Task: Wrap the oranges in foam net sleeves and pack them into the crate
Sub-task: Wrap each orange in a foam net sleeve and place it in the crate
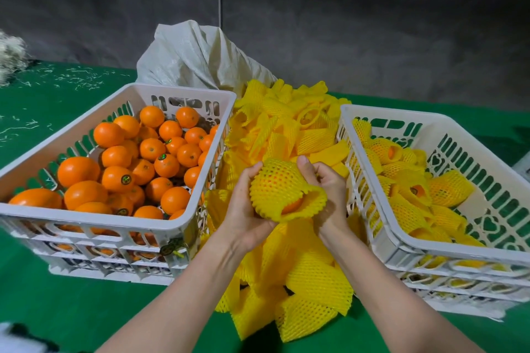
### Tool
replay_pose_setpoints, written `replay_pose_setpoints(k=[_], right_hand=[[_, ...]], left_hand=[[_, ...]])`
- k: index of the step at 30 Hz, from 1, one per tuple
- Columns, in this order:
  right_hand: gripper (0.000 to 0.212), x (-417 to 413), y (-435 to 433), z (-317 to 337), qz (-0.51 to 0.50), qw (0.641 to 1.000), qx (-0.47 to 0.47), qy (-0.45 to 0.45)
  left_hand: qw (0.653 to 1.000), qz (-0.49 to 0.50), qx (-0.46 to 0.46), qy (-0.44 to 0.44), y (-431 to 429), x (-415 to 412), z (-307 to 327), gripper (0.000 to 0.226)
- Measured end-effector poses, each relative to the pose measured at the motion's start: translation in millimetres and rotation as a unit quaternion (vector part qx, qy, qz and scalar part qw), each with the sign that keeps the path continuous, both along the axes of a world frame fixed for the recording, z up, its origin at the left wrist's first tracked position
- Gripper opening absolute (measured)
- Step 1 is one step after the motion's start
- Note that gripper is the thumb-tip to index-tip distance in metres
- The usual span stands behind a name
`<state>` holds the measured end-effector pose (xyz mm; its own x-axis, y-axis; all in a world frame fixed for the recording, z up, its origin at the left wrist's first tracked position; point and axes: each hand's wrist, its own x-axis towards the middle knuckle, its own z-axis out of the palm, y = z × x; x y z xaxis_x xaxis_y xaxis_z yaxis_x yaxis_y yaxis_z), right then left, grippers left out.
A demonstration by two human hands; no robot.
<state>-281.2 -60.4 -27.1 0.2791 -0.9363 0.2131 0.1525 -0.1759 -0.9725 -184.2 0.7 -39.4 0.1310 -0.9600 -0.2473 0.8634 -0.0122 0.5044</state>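
Position of the work: the orange [292, 205] was held above the sleeve pile [286, 129], midway between the two crates and clear of the desk [86, 309]. It sat inside a yellow foam sleeve [278, 183], which covered most of it. Bare peel showed only at the sleeve's open end.

Hands: the left hand [243, 203] cupped the sleeved orange from the left and from below, with the fingers curled round it. The right hand [327, 186] gripped the sleeve on its right side, thumb on the top and fingers curled into the net. Both hands were therefore grasping the same item.

Axis: the sleeve's long axis ran from its closed far end, up and away from the person, to its open mouth, which faced down, toward the person and slightly right. The slack net at the mouth flared out beyond the fruit.

Direction of the coming move: the right crate [395, 112], which held wrapped oranges [441, 189], lay to the right of the hands, just beside the right wrist. The left crate [86, 216], which held bare oranges, lay on the opposite side. The right hand was the nearer to the right crate. Judgement: wrapping was close to complete, and placement would call for a short carry to the right over the near wall of that crate.
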Motion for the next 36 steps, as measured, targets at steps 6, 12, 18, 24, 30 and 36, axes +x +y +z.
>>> replay_pose_setpoints(k=[6,12,18,24,30,36], right_hand=[[0.022,3.0,-4.2,-7.9,0.054,0.996,-0.026,0.069],[0.057,8.2,1.5,-7.3,0.129,0.981,0.123,0.077],[0.091,14.0,8.3,-15.9,0.122,0.968,0.207,0.068],[0.053,19.5,3.5,-11.1,0.132,0.925,0.349,-0.074],[0.055,14.8,1.8,-11.7,0.157,0.900,0.384,-0.132],[0.040,8.1,3.7,-14.2,0.172,0.922,0.325,-0.124]], left_hand=[[0.997,0.070,-0.012,-0.006,-6.2,-1.2,-3.8,0.058],[0.976,0.176,0.060,-0.115,-14.1,2.7,-5.5,0.028],[0.768,0.358,0.042,-0.529,-11.3,14.9,-11.4,0.054],[0.843,0.333,-0.012,-0.422,-15.9,14.9,-13.0,0.054],[0.903,0.234,0.041,-0.359,-18.6,20.3,-13.0,0.049],[0.889,0.205,0.025,-0.408,-16.5,10.9,-13.3,0.051]])
